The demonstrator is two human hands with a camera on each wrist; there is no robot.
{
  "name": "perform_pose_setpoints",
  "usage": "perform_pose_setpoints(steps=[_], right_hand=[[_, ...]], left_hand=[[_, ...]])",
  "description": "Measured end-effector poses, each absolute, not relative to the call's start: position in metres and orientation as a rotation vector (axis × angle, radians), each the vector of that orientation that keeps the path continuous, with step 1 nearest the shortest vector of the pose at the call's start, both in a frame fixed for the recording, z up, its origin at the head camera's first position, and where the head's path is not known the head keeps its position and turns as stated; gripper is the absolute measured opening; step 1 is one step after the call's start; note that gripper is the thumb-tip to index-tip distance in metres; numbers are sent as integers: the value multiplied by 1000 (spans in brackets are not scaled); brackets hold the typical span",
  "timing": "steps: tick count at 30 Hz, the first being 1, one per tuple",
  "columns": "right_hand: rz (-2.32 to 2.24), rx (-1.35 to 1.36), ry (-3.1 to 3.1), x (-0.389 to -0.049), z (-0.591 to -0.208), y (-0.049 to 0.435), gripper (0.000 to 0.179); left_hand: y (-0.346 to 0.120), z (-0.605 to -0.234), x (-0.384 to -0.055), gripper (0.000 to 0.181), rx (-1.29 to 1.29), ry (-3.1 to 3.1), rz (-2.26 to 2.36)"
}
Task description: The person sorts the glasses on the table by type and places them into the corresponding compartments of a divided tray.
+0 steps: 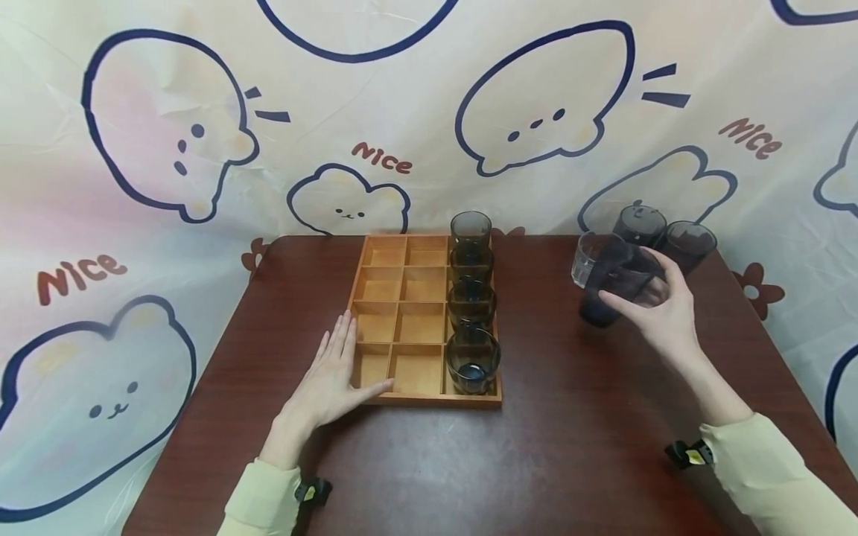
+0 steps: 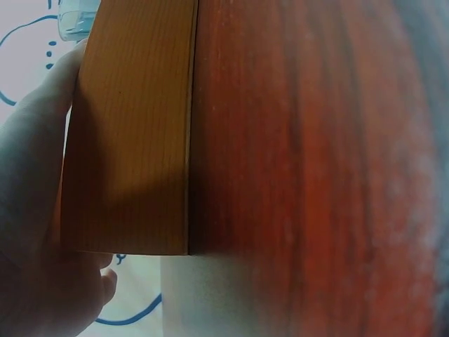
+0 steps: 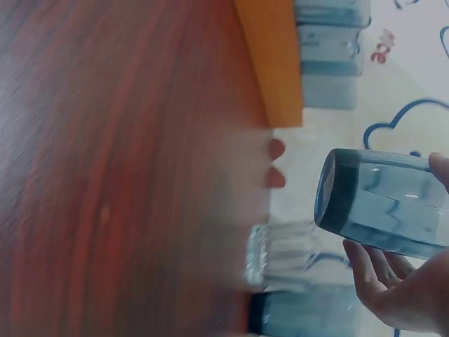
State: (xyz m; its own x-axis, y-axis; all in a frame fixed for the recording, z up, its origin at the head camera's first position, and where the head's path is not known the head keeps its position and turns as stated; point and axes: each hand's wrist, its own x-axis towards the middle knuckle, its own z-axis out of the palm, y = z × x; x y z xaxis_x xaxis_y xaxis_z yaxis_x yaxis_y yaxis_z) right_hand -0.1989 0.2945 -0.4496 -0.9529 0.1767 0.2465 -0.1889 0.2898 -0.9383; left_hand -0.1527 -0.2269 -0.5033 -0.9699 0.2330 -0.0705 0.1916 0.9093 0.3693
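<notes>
My right hand (image 1: 660, 309) holds a dark tinted drinking glass (image 3: 393, 200) between thumb and fingers, tilted and raised off the table at the right. In the head view this glass (image 1: 606, 286) is blurred. My left hand (image 1: 328, 376) rests against the near left corner of a wooden divided tray (image 1: 436, 400), fingers straight along its side and thumb along the front edge. Several dark glasses stand in the tray's right column, the nearest glass (image 1: 473, 361) in the front compartment. The middle and left columns show bare wood.
Behind the held glass stand a clear glass (image 1: 583, 262) and two dark glasses, one glass (image 1: 640, 223) farther back and another glass (image 1: 690, 244) to its right. The brown table (image 1: 456, 469) ends at a patterned cloth backdrop (image 1: 429, 112).
</notes>
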Motion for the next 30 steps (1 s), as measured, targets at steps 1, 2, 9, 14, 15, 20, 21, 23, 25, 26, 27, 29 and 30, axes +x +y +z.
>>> perform_pose_setpoints(steps=[1, 2, 9, 14, 15, 20, 21, 23, 25, 26, 27, 29, 30], right_hand=[[1699, 21, -2270, -199, -447, 291, 89], [1702, 32, -2268, -199, -445, 288, 89], [1752, 130, -2221, -207, -425, 260, 87], [1729, 185, -2249, -221, -409, 235, 89], [1710, 189, -2269, -225, -406, 230, 89], [1720, 207, -2325, -245, -391, 204, 89], [1720, 207, -2338, -248, -389, 199, 89], [1750, 222, -2347, -256, -385, 192, 90], [1781, 234, -2345, -263, -381, 185, 92], [1799, 241, -2342, -267, -380, 182, 93], [1819, 249, -2338, -271, -378, 178, 93], [1881, 273, -2311, -279, -375, 171, 94], [1900, 283, -2302, -284, -374, 167, 94]], left_hand=[[-227, -503, -153, 136, 333, 2960, 556], [-227, -503, -153, 136, 336, 2962, 556], [-226, -503, -153, 136, 342, 2964, 543], [-226, -503, -153, 136, 344, 2969, 546], [-226, -503, -153, 136, 343, 2968, 549], [-227, -503, -152, 136, 330, 2957, 560], [-227, -503, -152, 136, 329, 2957, 560], [-226, -503, -152, 136, 333, 2957, 567], [-226, -503, -152, 136, 337, 2958, 570], [-226, -503, -152, 136, 338, 2959, 572], [-226, -503, -152, 136, 339, 2959, 568], [-227, -502, -153, 136, 338, 2961, 564], [-227, -502, -153, 137, 334, 2961, 560]])
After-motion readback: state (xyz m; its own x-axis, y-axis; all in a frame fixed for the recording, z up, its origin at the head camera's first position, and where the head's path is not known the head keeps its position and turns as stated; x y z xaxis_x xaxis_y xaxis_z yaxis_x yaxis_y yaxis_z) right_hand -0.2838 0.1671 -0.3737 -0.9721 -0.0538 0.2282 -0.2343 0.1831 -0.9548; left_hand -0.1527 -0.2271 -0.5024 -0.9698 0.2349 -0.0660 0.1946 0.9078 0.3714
